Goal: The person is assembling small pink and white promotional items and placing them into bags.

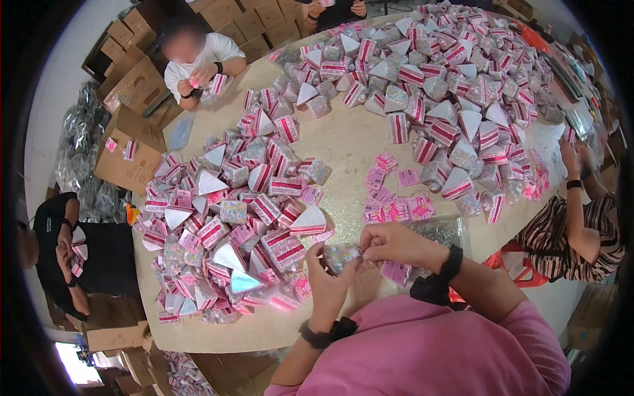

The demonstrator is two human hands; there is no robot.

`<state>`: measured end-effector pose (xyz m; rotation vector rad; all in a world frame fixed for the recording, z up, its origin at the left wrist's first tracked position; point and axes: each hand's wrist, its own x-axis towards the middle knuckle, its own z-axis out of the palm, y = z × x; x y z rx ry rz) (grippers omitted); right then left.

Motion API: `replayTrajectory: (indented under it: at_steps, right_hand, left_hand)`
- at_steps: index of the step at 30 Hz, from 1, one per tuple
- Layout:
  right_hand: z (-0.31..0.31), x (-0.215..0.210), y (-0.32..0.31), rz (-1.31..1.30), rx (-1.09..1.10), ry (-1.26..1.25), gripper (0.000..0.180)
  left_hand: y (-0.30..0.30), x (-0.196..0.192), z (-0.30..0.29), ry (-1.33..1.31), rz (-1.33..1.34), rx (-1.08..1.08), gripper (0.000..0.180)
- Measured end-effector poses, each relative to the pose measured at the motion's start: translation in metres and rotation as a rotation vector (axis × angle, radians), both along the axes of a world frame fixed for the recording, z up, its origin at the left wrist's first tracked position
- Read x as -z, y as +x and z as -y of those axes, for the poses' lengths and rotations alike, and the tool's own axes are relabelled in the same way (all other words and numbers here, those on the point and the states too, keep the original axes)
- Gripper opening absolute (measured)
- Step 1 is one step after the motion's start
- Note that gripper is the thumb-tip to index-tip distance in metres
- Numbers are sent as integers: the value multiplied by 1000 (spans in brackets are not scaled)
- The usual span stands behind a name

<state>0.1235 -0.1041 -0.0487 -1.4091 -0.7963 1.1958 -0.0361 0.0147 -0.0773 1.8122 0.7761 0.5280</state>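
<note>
We saw left hand (327,282) curled round glittery piece (340,256) | right hand (398,244) pinched beside it, contents unclear | we judged slack left fingers could drop it

Bounded at left by a pale wall (63,86), stacked at upper left with cardboard cartons (137,82). Furnished with a cream worktable (340,135) and, at right, a red plastic stool (523,269). Glaring at lower left with a washed-out white panel (76,364).
</note>
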Motion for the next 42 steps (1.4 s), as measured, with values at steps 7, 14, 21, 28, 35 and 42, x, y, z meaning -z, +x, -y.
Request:
replayTrajectory:
  at_steps: [7,14,21,28,35,42]
  right_hand:
    - [68,9,26,-115,101,-270,17]
    - [151,79,25,613,183,-505,18]
    - [155,82,1,981,275,-592,29]
    - [144,83,-4,968,298,-678,30]
    - [163,95,14,640,430,-446,20]
    - [145,44,15,625,361,-224,20]
  left_hand:
    - [-36,-37,-122,-32,74,-463,54]
    - [-47,-87,-153,802,45,-539,55]
    - [8,-8,-27,329,-50,211,31]
    - [31,28,40,196,-132,559,24]
    - [35,28,49,185,-177,626,24]
    - [70,11,84,426,66,616,25]
